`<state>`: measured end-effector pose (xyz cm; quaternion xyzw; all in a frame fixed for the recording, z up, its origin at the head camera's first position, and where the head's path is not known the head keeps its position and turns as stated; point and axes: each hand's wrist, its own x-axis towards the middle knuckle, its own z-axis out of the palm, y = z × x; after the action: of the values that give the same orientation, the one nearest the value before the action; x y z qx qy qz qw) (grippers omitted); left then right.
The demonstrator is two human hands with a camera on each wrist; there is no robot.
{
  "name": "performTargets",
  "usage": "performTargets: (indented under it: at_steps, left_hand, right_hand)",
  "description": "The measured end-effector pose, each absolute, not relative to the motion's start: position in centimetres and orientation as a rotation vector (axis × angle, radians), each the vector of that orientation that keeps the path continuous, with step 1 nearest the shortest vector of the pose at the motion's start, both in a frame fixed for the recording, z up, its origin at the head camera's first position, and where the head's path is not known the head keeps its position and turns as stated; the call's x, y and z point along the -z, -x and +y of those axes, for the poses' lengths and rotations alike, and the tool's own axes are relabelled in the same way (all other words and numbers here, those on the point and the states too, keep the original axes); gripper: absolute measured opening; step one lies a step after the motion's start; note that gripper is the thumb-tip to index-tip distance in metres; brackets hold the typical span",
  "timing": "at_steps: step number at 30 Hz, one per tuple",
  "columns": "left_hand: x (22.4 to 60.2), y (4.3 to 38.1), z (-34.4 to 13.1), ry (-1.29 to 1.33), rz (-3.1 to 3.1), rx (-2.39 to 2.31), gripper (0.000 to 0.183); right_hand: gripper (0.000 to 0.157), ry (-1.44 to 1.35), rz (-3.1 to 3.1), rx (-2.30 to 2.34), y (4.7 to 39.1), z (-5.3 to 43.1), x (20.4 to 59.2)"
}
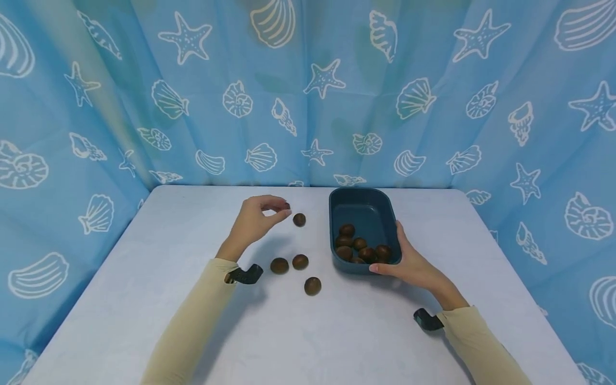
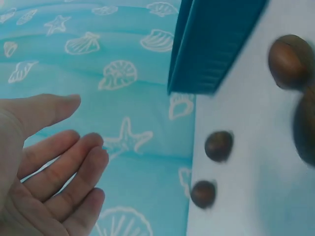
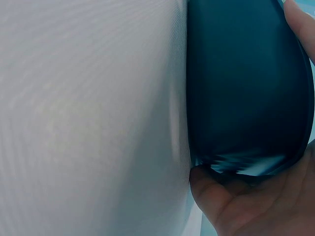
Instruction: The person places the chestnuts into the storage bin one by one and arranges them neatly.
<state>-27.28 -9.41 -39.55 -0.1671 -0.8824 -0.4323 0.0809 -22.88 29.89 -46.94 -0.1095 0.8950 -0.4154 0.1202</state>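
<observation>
My left hand (image 1: 257, 218) hovers over the left part of the table, thumb and fingers apart. In the left wrist view the fingers (image 2: 81, 174) bend loosely and hold nothing. A brown chestnut (image 1: 299, 220) lies just right of its fingertips, and another (image 1: 287, 205) peeks out from behind them. My right hand (image 1: 416, 267) grips the near right corner of a dark teal rectangular box (image 1: 366, 214), its thumb along the near side. Several chestnuts (image 1: 368, 254) are gathered at the box's near end. The right wrist view shows the box wall (image 3: 251, 83) close up within the hand.
Nearer me, left of the box, three more chestnuts (image 1: 313, 286) lie on the white table (image 1: 337, 337). A blue curtain (image 1: 289, 133) printed with shells and starfish hangs behind the table and along both sides.
</observation>
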Motion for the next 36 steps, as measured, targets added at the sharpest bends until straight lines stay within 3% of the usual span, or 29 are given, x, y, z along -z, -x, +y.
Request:
performTargets:
  at_steps: [12,21,36]
  left_hand:
    - [42.1,24.0,-12.9,0.327,-2.777,1.229,0.039]
    - [44.6,21.8,-12.7,0.335,-2.924,1.223,0.040]
    - [45.9,21.0,-11.6,0.397,-3.002,1.183,0.045]
  right_hand:
    - [0.138,0.311,2.601,1.215,23.0,30.0,46.7]
    - [0.137,0.305,2.606,1.223,23.1,30.0,47.3]
    - [0.137,0.297,2.598,1.223,23.1,30.0,47.3]
